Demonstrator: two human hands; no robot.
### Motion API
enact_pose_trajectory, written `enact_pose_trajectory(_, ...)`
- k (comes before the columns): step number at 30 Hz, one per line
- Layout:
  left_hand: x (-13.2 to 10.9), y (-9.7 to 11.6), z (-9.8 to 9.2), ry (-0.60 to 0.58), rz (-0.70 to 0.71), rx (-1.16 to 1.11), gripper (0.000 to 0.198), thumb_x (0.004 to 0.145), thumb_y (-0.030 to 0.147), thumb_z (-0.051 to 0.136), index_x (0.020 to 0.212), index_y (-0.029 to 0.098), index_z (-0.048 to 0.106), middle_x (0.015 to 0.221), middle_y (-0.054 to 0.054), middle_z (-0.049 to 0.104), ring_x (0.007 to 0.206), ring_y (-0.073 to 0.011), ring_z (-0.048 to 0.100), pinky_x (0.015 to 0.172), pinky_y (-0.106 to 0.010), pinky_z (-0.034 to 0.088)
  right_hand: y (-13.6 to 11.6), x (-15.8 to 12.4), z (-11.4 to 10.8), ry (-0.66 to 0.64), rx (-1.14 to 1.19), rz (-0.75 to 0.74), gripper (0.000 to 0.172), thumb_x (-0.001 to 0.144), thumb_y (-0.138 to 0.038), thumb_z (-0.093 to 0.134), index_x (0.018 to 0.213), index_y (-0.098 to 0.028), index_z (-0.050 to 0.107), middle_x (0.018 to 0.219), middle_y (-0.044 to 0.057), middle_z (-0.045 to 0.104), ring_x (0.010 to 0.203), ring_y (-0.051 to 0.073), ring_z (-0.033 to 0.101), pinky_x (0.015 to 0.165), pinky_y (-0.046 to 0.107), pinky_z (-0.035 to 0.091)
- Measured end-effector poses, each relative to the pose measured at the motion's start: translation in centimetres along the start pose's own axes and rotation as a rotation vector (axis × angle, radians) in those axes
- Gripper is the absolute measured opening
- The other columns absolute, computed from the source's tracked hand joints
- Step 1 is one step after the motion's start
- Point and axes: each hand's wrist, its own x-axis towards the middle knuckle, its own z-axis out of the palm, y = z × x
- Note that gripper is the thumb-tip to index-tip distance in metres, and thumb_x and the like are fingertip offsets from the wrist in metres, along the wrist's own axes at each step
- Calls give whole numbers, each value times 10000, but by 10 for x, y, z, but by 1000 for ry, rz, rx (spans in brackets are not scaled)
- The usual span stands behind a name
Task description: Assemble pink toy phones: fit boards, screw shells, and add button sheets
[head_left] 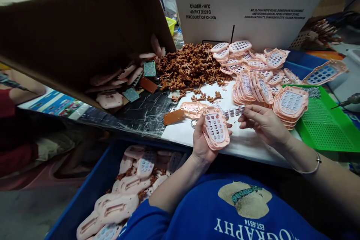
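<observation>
My left hand (201, 144) is wrapped round a pink plastic shell (216, 129) with rows of button holes, its face tilted up toward me. To the right of it, my right hand (261, 122) pinches the end of a short strip of small pale pieces (232, 113), held level beside the shell. Another pink shell part (192, 108) lies on the white work surface behind my left hand, with a brown circuit board (173, 117) and a small round disc (194, 123) close by. Stacked pink shells (291, 105) stand to the right, beyond my right wrist.
A heap of brown branching plastic parts (191, 67) sits at the back. On its side, a cardboard box (56, 37) holds more pink shells. A green tray (323, 131) with screws is at right; a blue bin (81, 195) with shells stands below left. Another person's arm (26, 88) shows at far left.
</observation>
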Motion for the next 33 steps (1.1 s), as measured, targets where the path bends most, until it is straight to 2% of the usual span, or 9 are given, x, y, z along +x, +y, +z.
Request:
enact_pose_trajectory(4, 1, -6, 0, 7, -18, -20, 401, 874, 480, 537, 989, 125, 686, 829, -102, 738, 694, -228, 708, 644, -360, 597, 4, -7, -1, -49, -154, -153, 322, 759, -473, 753, 872, -177, 695, 727, 20, 698, 600, 140, 675, 574, 271, 586)
enact_pose_trajectory(7, 0, -11, -3, -8, 19, -28, 360, 859, 449, 567, 989, 138, 693, 876, -83, 748, 732, -213, 711, 707, -359, 594, 11, -16, -3, -47, -577, -614, 106, 842, -238, 692, 940, -197, 687, 822, 19, 711, 710, 131, 684, 647, 254, 584)
enact_pose_trajectory(10, -2, -15, -5, -76, 51, 12, 429, 814, 472, 618, 1036, 113, 697, 990, -113, 750, 872, -246, 715, 828, -379, 570, 19, -26, -7, -129, -1036, -1171, 317, 831, -72, 648, 1126, -186, 654, 1012, 72, 734, 912, 179, 691, 789, 301, 577)
enact_pose_trajectory(12, -3, -16, -8, -135, 45, 51, 526, 781, 520, 638, 1062, 80, 697, 1006, -146, 745, 973, -295, 699, 892, -404, 544, 21, -32, -7, -204, -1178, -1377, 408, 811, -55, 664, 1202, -167, 634, 1105, 113, 715, 1005, 221, 672, 832, 335, 569)
enact_pose_trajectory(14, -3, -18, -11, -190, 59, 63, 562, 764, 544, 645, 1071, 76, 699, 1008, -155, 743, 1039, -329, 678, 932, -428, 521, 21, -37, -3, -182, -1137, -1351, 390, 822, -44, 647, 1190, -172, 655, 1103, 118, 699, 995, 202, 665, 808, 303, 567)
enact_pose_trajectory(19, -2, -24, -20, -227, 227, 61, 548, 755, 484, 676, 1204, 170, 653, 1178, -110, 708, 1144, -317, 637, 987, -411, 488, 20, -40, 19, -19, -684, -760, 264, 902, -115, 592, 1114, -238, 692, 1029, 37, 712, 950, 117, 682, 832, 214, 567)
enact_pose_trajectory(22, -4, -26, -25, -223, 260, 106, 649, 721, 501, 694, 1271, 166, 611, 1230, -124, 683, 1200, -325, 602, 1011, -403, 471, 25, -39, 26, -49, -600, -605, 290, 916, -148, 577, 1174, -242, 671, 1164, 35, 703, 1079, 136, 666, 939, 238, 551)
enact_pose_trajectory(29, -6, -27, -31, -316, 192, 171, 706, 721, 554, 666, 1284, 133, 602, 1273, -162, 647, 1250, -370, 556, 1036, -459, 455, 39, -39, 25, -57, -950, -994, 410, 893, -68, 573, 1297, -137, 597, 1108, 121, 677, 1092, 171, 651, 956, 268, 540)
enact_pose_trajectory(33, -6, -30, -31, -265, 211, 136, 668, 701, 517, 703, 1255, 153, 618, 1296, -145, 638, 1246, -357, 563, 1061, -450, 438, 38, -40, 28, -16, -978, -986, 381, 900, -79, 572, 1276, -129, 604, 1070, 118, 683, 1028, 163, 665, 917, 266, 552)
